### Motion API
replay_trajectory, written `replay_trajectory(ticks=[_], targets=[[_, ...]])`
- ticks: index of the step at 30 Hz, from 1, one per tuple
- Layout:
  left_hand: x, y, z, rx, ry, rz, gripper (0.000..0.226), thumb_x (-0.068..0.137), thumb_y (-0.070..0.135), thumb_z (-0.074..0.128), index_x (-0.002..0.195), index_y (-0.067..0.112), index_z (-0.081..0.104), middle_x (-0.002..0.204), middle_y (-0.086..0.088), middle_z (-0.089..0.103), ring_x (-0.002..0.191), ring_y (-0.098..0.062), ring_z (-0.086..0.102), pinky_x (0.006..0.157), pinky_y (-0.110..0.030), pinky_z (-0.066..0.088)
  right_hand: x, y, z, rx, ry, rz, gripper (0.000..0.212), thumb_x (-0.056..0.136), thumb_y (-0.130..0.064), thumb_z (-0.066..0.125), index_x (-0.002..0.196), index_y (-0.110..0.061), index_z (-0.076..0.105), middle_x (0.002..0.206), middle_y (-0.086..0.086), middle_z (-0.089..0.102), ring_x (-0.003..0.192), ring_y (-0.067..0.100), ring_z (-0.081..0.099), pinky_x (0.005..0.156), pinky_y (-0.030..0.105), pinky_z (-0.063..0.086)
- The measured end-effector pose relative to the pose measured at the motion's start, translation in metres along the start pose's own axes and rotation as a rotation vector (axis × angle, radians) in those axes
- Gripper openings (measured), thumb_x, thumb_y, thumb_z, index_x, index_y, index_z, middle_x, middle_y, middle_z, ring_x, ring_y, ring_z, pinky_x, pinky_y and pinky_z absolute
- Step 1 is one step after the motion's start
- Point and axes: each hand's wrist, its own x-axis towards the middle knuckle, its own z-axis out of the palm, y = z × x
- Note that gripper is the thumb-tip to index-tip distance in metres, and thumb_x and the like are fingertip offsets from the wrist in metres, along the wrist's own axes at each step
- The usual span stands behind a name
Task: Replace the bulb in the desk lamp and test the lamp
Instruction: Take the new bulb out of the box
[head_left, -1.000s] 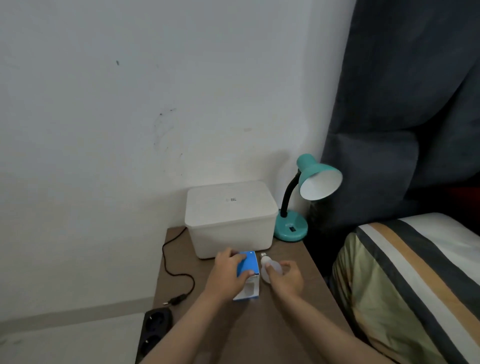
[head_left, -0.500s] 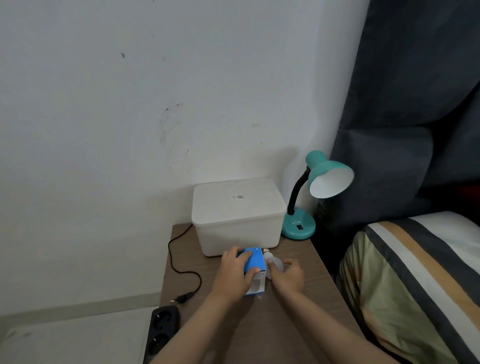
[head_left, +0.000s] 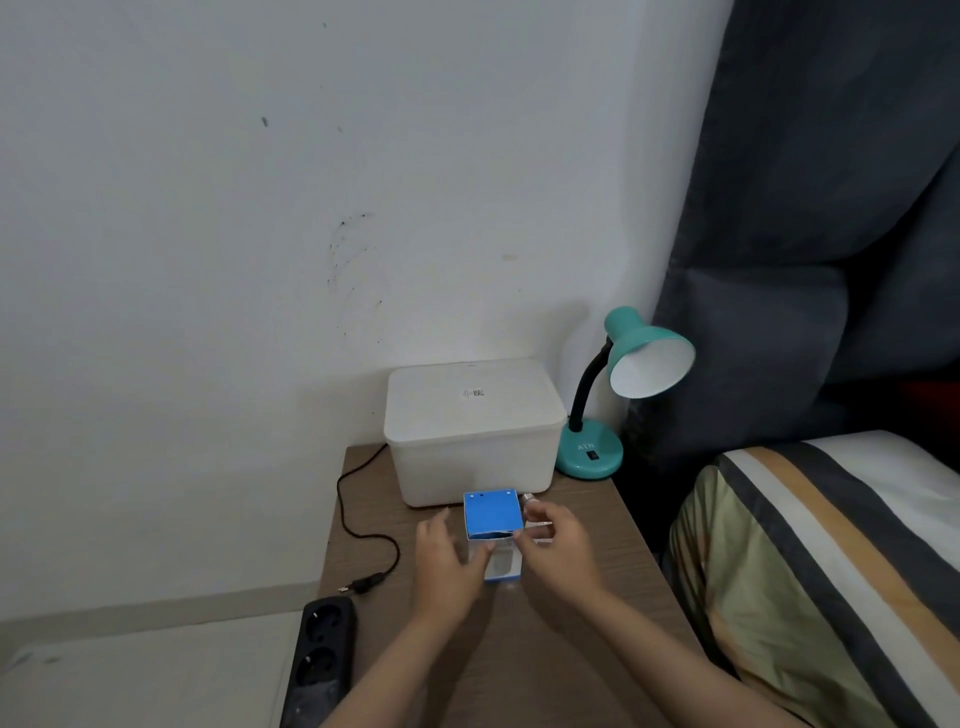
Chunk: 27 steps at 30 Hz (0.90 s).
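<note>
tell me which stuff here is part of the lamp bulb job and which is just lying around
Part of the job:
- desk lamp, shade looks empty
- blue bulb box, at the left hand
- bulb, under the right hand
- lamp plug, lying unplugged
- power strip

Just lying about:
- white lidded box
- striped bedding
- dark curtain

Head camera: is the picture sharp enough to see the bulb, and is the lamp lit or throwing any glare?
Head view: dim, even room light with no glare; the lamp shade looks unlit. Wide-angle bending curves the curtain edge. The left hand is motion-blurred. The bulb is mostly hidden between the blue box and right hand, only its metal base showing.
</note>
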Motion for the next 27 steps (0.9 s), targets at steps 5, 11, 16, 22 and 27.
replay_trajectory(ticks=[5, 11, 16, 22, 27], targets=[[-0.001, 0.001, 0.002, 0.02, -0.014, 0.016, 0.037, 0.08, 0.023, 0.07, 0.114, 0.014, 0.057, 0.109, 0.0, 0.053, 0.096, -0.012, 0.055, 0.083, -0.03, 0.053, 0.0, -0.003, -0.001, 0.012, -0.086, 0.005, 0.026, 0.08, -0.002, 0.067, 0.103, -0.014, 0.064, 0.104, 0.0, 0.063, 0.085, 0.002, 0.062, 0.062, 0.005, 0.048], [-0.001, 0.001, -0.001, 0.029, -0.01, 0.093, 0.034, 0.081, 0.016, 0.067, 0.111, 0.022, 0.055, 0.105, 0.003, 0.052, 0.097, -0.014, 0.055, 0.081, -0.031, 0.052, -0.002, -0.005, -0.008, 0.046, -0.148, -0.028, 0.049, 0.083, 0.005, 0.06, 0.124, -0.02, 0.057, 0.109, 0.004, 0.06, 0.086, 0.007, 0.058, 0.064, 0.005, 0.047], [0.005, -0.005, -0.007, 0.008, -0.117, 0.124, 0.059, 0.081, 0.014, 0.067, 0.134, 0.021, 0.043, 0.133, -0.001, 0.042, 0.12, -0.016, 0.046, 0.096, -0.037, 0.049, 0.004, -0.005, -0.01, 0.01, -0.229, -0.053, 0.06, 0.087, 0.006, 0.052, 0.132, -0.033, 0.048, 0.095, 0.006, 0.053, 0.073, 0.008, 0.05, 0.064, 0.009, 0.048], [0.025, -0.009, -0.018, -0.019, -0.373, 0.136, 0.084, 0.078, 0.02, 0.071, 0.141, 0.038, 0.019, 0.141, 0.003, 0.036, 0.129, -0.014, 0.038, 0.1, -0.035, 0.046, 0.018, -0.008, -0.013, -0.1, -0.324, -0.051, 0.066, 0.089, -0.002, 0.053, 0.139, -0.041, 0.033, 0.08, 0.003, 0.048, 0.068, 0.007, 0.047, 0.062, 0.014, 0.049], [0.037, -0.008, -0.022, -0.052, -0.454, 0.128, 0.087, 0.077, 0.021, 0.073, 0.145, 0.03, 0.019, 0.134, 0.001, 0.037, 0.125, -0.012, 0.038, 0.093, -0.022, 0.045, 0.025, -0.012, -0.015, -0.246, -0.345, -0.108, 0.07, 0.087, -0.01, 0.059, 0.143, -0.038, 0.028, 0.078, -0.004, 0.049, 0.072, 0.009, 0.048, 0.076, 0.027, 0.052]])
